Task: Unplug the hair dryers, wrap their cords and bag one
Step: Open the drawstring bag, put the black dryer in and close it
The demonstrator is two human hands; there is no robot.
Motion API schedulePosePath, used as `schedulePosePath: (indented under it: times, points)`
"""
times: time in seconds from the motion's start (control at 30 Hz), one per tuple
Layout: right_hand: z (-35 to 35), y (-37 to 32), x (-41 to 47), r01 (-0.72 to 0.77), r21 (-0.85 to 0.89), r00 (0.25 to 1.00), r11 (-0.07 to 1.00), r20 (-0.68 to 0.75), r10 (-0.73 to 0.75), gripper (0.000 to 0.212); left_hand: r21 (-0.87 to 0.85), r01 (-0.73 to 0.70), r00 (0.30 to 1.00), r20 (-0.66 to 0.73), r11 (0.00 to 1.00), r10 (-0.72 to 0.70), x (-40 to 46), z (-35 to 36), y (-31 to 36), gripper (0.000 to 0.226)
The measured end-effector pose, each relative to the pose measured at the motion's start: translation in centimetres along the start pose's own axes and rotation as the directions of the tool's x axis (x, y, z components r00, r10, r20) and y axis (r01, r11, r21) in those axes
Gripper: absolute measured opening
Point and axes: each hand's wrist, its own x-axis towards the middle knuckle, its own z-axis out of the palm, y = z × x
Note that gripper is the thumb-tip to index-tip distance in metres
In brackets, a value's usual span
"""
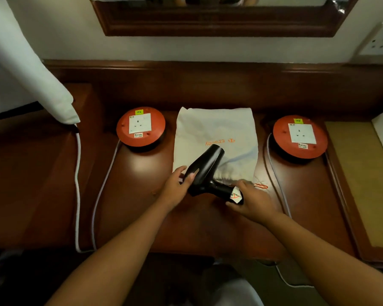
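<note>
From the left hand gripping the barrel of the black hair dryer to the right hand curled round its handle, it lies over the white drawstring bag on the bench, so bagging seems underway, and next needs the bag's mouth opened.

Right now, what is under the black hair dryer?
The hair dryer, held by the left hand and right hand, lies over the near end of the white bag. The handle end extends past it. Its cord isn't visible.
</note>
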Motion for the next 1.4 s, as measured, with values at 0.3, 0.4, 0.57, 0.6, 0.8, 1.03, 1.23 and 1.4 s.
schedulePosePath:
  times: [0.3,0.4,0.57,0.6,0.8,1.03,1.23,1.4]
  points:
    - [0.1,2.8,1.6,0.043,-0.004,0.999,0.999,0.027,-0.043,0.067,0.715,-0.09,0.996,0.048,0.693,0.079,4.6,-1.0,-4.3,0.052]
    - [0.3,2.9,1.7,0.078,-0.027,0.997,0.997,0.014,-0.078,0.067,0.748,-0.109,0.994,0.074,0.654,0.08,5.5,-0.5,-5.0,0.038]
    - [0.4,3.0,0.9,0.152,-0.071,0.988,0.986,-0.001,-0.153,0.067,0.395,-0.01,0.99,-0.125,0.918,0.064,6.2,0.5,-4.5,0.015]
    - [0.5,3.0,0.8,0.161,-0.077,0.987,0.984,0.012,-0.161,0.067,0.301,0.02,0.985,-0.172,0.954,0.034,6.0,0.5,-3.8,0.017]
    - [0.4,2.3,-0.7,0.194,-0.052,0.976,0.98,0.111,-0.187,0.068,0.283,-0.01,0.988,-0.148,0.959,0.054,6.7,-0.3,-0.9,0.016]
    - [-0.2,0.9,-0.8,0.26,-0.009,0.955,0.966,0.149,-0.255,0.063,0.26,-0.073,0.975,-0.184,0.963,0.124,6.8,-1.1,0.5,0.034]
    - [-0.1,0.1,1.6,0.139,0.028,0.981,0.99,0.13,-0.141,0.062,0.148,-0.201,0.96,-0.165,0.968,0.225,5.9,-1.6,0.6,0.022]
    - [0.4,-0.5,4.3,0.007,0.058,0.999,0.998,0.032,-0.008,0.064,0.112,-0.232,0.944,-0.216,0.966,0.251,4.9,-2.0,-0.5,0.032]
